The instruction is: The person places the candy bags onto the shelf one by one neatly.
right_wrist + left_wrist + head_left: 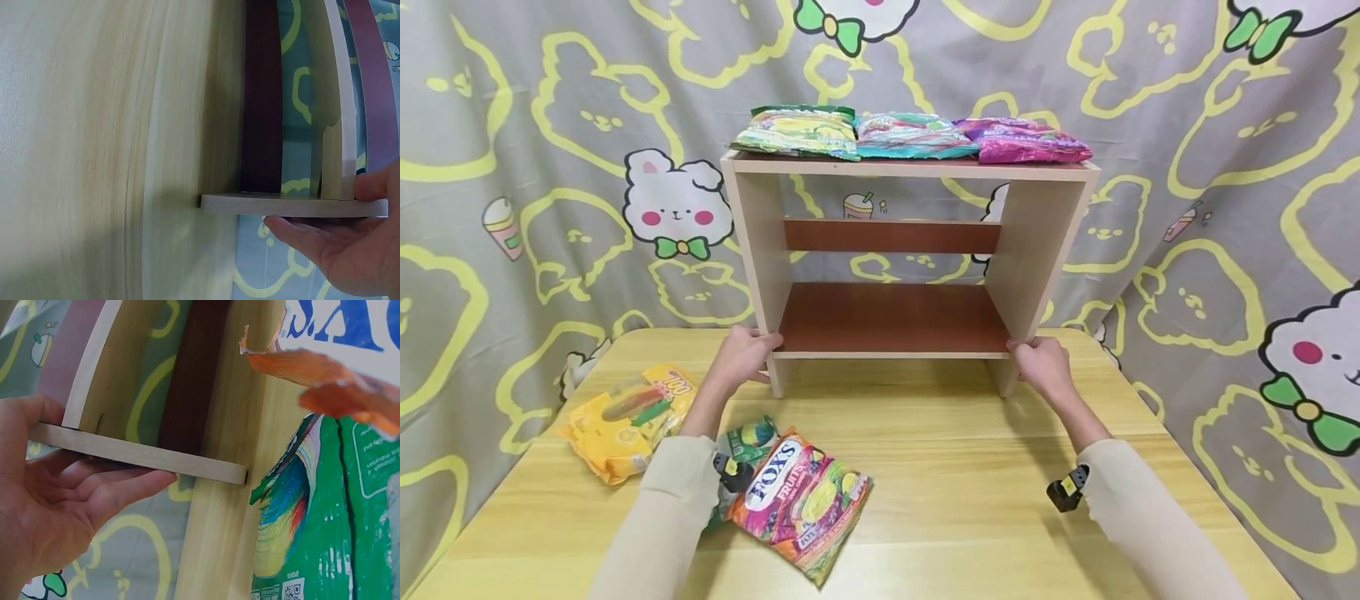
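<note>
A small wooden shelf (910, 169), pale at the sides and brown on its boards, stands upright at the back of the table. My left hand (741, 358) grips its left side panel low down, the thumb inside by the lower board and the fingers along the outside. On the opposite panel, my right hand (1043, 362) holds in the same way, as the right wrist view also shows. Three candy bags lie in a row on top: a green and yellow one (797, 133), a teal one (913, 137) and a magenta one (1022, 140).
Near my left forearm lies a FOX'S Fruits candy bag (805, 500), partly over a green bag (751, 440). Farther left is a yellow bag (632, 417) with a mango-like picture. A patterned grey curtain (587, 208) hangs behind the wooden table (955, 517).
</note>
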A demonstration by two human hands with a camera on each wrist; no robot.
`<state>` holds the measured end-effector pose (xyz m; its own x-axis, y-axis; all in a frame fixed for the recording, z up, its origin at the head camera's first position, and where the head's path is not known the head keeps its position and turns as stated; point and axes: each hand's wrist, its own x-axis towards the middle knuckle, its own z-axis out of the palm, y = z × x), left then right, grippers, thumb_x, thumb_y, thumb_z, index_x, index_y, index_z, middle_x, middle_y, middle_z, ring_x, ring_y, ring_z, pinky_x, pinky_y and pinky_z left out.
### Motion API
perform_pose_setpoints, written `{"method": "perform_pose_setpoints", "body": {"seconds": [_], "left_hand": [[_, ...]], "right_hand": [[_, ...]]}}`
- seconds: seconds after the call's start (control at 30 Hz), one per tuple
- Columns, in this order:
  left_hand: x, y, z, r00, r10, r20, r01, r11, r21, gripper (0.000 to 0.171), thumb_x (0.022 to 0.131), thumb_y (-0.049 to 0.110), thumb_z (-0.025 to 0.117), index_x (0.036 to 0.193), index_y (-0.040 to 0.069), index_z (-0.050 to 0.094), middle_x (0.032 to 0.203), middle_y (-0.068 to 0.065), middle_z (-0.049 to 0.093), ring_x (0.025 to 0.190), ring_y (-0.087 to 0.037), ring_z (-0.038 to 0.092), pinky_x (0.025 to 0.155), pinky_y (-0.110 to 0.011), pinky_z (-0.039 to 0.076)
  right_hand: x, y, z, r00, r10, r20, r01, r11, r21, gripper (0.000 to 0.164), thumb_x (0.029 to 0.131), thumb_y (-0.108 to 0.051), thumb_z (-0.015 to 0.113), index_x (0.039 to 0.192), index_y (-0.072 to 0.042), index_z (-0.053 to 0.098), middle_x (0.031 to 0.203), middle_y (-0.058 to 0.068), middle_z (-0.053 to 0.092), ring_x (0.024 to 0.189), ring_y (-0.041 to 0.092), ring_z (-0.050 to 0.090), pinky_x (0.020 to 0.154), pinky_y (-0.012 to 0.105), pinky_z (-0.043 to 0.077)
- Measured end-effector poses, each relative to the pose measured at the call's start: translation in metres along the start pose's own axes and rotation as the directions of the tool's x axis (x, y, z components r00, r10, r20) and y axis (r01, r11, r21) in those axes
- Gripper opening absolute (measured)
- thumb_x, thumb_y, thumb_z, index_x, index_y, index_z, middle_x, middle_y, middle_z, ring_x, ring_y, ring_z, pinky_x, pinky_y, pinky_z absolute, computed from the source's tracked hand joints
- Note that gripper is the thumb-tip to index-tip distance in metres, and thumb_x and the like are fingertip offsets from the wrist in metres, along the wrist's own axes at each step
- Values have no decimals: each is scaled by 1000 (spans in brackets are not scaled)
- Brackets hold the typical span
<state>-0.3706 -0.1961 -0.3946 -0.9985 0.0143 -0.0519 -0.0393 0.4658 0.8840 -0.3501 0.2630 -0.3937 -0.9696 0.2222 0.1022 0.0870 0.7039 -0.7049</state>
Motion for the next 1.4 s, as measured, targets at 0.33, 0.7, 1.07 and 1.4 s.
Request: {"method": "perform_pose_setpoints", "body": {"seconds": [0.33, 0.7, 1.07, 1.4], "left_hand": [[1, 0, 0, 1000, -6, 13, 6, 1000, -11, 52, 98, 31, 53, 132, -9, 58, 131, -32, 61, 114, -48, 65, 71, -43, 64], [0, 1, 0, 1000, 1, 10, -1, 1000, -5, 52, 100, 30, 53, 133, -10, 57, 131, -33, 61, 115, -48, 64, 73, -43, 64], [1, -1, -1, 1000, 16, 24, -17, 999, 33, 52, 100, 33, 53, 129, -10, 59, 129, -32, 60, 111, -45, 66, 73, -42, 64], [-5, 1, -10, 998, 55, 14, -57, 969, 239, 51, 99, 42, 56, 100, -7, 71, 96, -24, 73, 78, -29, 75, 67, -41, 64]], "right_hand": [[1, 0, 0, 1000, 6, -3, -6, 1000, 8, 43, 100, -36, 52, 104, 0, 76, 65, 6, 68, 76, 32, 73, 62, 30, 45], [0, 0, 0, 1000, 14, 0, -14, 1000, 12, 44, 100, -37, 51, 97, -1, 75, 62, 2, 67, 81, 36, 74, 61, 30, 45], [0, -1, 0, 1000, 7, -9, -7, 1000, -9, 45, 100, -37, 50, 94, 1, 74, 70, 11, 71, 76, 31, 72, 59, 30, 44], [1, 2, 3, 1000, 3, -25, -3, 1000, -9, 44, 100, -36, 51, 97, 0, 76, 73, 13, 73, 74, 30, 71, 58, 31, 44]]}}
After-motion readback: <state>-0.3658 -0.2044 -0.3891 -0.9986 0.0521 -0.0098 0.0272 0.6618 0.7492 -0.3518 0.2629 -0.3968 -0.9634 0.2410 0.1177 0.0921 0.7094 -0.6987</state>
